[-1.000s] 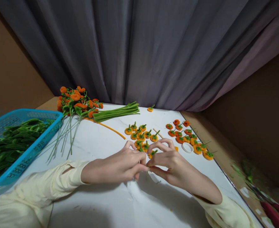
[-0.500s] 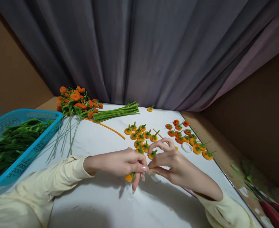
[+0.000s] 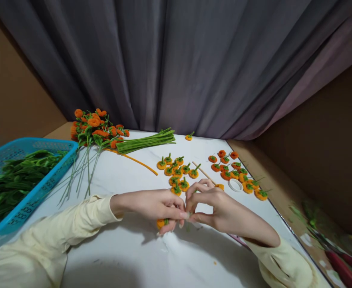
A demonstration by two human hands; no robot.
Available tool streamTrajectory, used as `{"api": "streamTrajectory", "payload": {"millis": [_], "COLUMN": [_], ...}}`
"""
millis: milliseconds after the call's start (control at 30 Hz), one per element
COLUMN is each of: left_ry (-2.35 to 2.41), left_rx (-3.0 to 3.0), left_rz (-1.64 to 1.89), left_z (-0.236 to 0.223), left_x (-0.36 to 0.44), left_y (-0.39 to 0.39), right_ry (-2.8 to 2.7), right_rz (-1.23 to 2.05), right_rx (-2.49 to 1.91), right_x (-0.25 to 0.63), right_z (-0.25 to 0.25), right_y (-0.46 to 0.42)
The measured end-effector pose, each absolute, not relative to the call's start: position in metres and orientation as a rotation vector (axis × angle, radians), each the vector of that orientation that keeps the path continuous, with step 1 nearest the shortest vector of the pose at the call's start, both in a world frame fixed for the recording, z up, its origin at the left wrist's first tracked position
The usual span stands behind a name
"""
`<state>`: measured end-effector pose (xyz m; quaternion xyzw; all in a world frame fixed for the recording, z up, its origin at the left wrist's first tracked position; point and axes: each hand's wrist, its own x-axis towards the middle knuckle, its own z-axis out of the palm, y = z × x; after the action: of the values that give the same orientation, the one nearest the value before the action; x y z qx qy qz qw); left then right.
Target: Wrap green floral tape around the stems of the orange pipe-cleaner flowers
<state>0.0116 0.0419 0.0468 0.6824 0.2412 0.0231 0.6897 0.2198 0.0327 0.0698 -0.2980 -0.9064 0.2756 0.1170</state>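
Note:
In the middle of the table, my left hand (image 3: pixel 164 209) is closed around a yellow-orange fuzzy pipe-cleaner flower (image 3: pixel 160 224), which pokes out below its fingers, a bit of green beside it. My right hand (image 3: pixel 207 204) pinches thumb and fingertips together right at my left thumb; the fingertips of both hands meet. A tiny pale thing shows between them, too small to name. Just beyond the hands stand several yellow-orange flower heads (image 3: pixel 176 171) with green stems pointing up.
A blue basket (image 3: pixel 74 146) of green leaves (image 3: pixel 16 176) stands left. Orange flowers (image 3: pixel 94 124) and a bundle of green stems (image 3: pixel 146 141) lie at the back. To the right are more flower heads (image 3: pixel 225 168), a white ring-shaped item (image 3: pixel 235 185), a thin stick (image 3: pixel 204 173) and red-handled tool (image 3: pixel 343 268).
My left fingers have curled in under the flower, where one pointed down before. My right hand has shifted slightly left, its fingers lower; a flower head near its fingertips no longer shows.

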Motion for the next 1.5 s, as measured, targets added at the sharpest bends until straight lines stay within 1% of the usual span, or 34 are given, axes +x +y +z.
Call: {"api": "streamTrajectory", "payload": {"millis": [67,167,300,400,500,600,667,800,867,900,967,1100,1200,1300,1400,1500], "left_ry": [0.546,0.605,0.696,0.702,0.663,0.658,0.67,0.677,0.679,0.68,0.685,0.709,0.741,0.776,0.799,0.816], "left_rx": [1.505,1.442,1.311,1.224,1.218,1.236,1.249,1.267,1.266,1.27,1.289,1.345,1.371,1.396,1.399,1.421], "left_rz": [0.104,0.187,0.239,0.26,0.327,0.383,0.4,0.42,0.429,0.432,0.441,0.473,0.519,0.561,0.582,0.587], "left_z": [0.044,0.034,0.005,-0.016,-0.028,-0.033,-0.034,-0.035,-0.035,-0.036,-0.037,-0.038,-0.037,-0.037,-0.04,-0.043], "left_x": [0.01,0.006,0.004,0.005,0.008,0.01,0.01,0.01,0.009,0.009,0.008,0.009,0.012,0.015,0.015,0.015], "left_y": [0.043,0.041,0.033,0.025,0.021,0.019,0.019,0.017,0.016,0.016,0.015,0.011,0.008,0.005,0.003,0.0], "right_ry": [-2.679,-2.748,-2.867,-2.832,-2.719,-2.705,-2.716,-2.718,-2.701,-2.668,-2.511,-1.905,-1.411,-0.945,-0.68,-0.631], "right_rz": [0.749,0.567,0.272,0.135,-0.06,-0.161,-0.237,-0.509,-0.554,-0.509,-0.27,0.449,0.984,1.377,1.606,1.651], "right_rx": [-0.945,-1.143,-1.63,-1.837,-1.832,-1.798,-1.802,-1.815,-1.796,-1.796,-1.801,-1.666,-1.515,-1.287,-1.163,-1.239], "right_x": [0.229,0.258,0.308,0.326,0.325,0.319,0.315,0.314,0.316,0.317,0.32,0.314,0.29,0.257,0.229,0.21], "right_z": [0.071,0.068,0.046,0.026,0.011,0.0,-0.007,-0.019,-0.022,-0.023,-0.022,-0.013,-0.008,-0.01,-0.015,-0.015], "right_y": [0.034,0.035,0.022,0.0,-0.02,-0.034,-0.039,-0.041,-0.04,-0.041,-0.044,-0.062,-0.079,-0.088,-0.087,-0.083]}}
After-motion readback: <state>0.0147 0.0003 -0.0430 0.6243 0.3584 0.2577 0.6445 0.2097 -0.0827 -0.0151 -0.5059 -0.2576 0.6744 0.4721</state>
